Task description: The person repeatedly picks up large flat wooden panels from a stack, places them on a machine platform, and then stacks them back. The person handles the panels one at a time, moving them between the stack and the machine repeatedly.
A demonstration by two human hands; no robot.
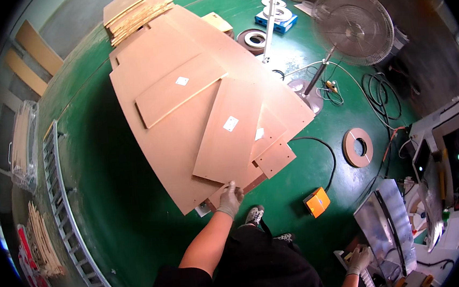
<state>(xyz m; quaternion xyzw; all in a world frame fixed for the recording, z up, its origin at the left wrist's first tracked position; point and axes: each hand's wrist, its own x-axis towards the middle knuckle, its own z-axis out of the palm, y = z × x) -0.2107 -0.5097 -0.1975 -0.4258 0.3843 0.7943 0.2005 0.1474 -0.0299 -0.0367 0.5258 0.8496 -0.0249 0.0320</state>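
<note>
My left hand (229,198), in a grey glove, grips the near edge of a brown fibreboard panel (229,135) with a small white label. That panel lies on top of a large stack of similar brown boards (165,143) on the green floor. A second labelled panel (179,89) rests farther up the stack. My right hand (358,260), also gloved, rests low at the right on the edge of a machine, beside a shiny metal plate (382,223). What the right hand's fingers hold is hard to make out.
A pedestal fan (353,26) stands to the right of the boards, with cables (379,96) trailing over the floor. An orange foot pedal (317,202) and a brown tape roll (357,147) lie nearby. Metal racks (58,195) and wood strips line the left side.
</note>
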